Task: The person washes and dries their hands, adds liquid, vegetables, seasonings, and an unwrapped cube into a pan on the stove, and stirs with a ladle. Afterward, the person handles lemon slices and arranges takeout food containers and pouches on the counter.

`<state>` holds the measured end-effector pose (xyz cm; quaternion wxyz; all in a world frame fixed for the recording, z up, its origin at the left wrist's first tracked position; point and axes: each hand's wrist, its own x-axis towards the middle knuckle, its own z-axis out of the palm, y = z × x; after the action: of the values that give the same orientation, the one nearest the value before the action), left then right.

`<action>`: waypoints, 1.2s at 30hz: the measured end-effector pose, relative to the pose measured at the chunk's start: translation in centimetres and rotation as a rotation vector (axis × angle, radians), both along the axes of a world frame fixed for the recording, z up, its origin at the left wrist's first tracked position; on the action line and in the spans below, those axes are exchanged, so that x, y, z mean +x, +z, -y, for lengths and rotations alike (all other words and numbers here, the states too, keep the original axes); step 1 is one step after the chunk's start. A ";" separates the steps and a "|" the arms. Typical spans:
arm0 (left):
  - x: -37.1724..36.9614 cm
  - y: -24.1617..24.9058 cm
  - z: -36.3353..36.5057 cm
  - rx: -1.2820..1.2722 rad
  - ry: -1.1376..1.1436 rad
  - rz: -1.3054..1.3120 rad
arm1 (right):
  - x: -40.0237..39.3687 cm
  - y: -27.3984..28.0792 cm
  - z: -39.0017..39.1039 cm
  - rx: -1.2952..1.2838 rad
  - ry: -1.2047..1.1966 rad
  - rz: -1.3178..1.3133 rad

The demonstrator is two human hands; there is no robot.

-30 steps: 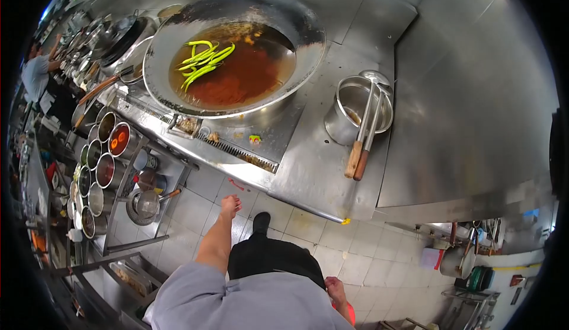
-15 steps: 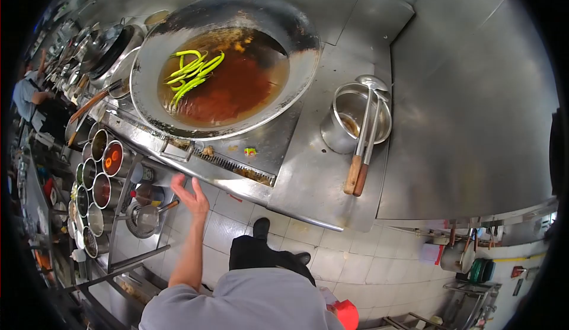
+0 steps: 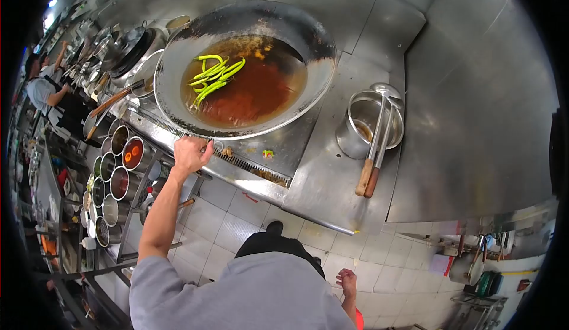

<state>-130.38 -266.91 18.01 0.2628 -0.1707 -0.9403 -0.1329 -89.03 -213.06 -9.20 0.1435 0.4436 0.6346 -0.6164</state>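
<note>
Left hand (image 3: 191, 154) closed on the wok's (image 3: 178, 57) near-rim handle.

Fingers curl tight at the front edge of the stove (image 3: 320, 170); the wok sits in its burner well, holding brown liquid and green chillies (image 3: 216, 72). Right hand (image 3: 347, 282) hangs loosely open, empty, low by the hip. Judged: gripping stage; any lift or tilt calls for a steady pull to keep liquid from slopping.
</note>
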 end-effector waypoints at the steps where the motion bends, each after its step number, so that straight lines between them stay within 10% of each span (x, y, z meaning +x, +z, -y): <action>1: 0.0 0.0 0.3 -0.003 0.012 0.028 | -0.5 0.3 0.1 0.018 -0.025 -0.003; 12: 0.4 1.5 1.2 -0.007 -0.057 0.115 | 9.4 -2.5 1.5 -0.008 0.239 -0.070; 29: 1.6 2.2 2.1 0.016 -0.007 0.185 | 2.8 3.2 -0.1 0.065 -0.018 0.116; 36: 2.6 0.1 2.4 0.055 0.031 0.132 | 10.6 -11.5 -3.6 0.037 0.230 -0.281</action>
<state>-127.80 -269.32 18.07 0.2067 -0.1396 -0.9542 -0.1654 -78.38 -209.49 -20.70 0.1149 0.2802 0.7060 -0.6402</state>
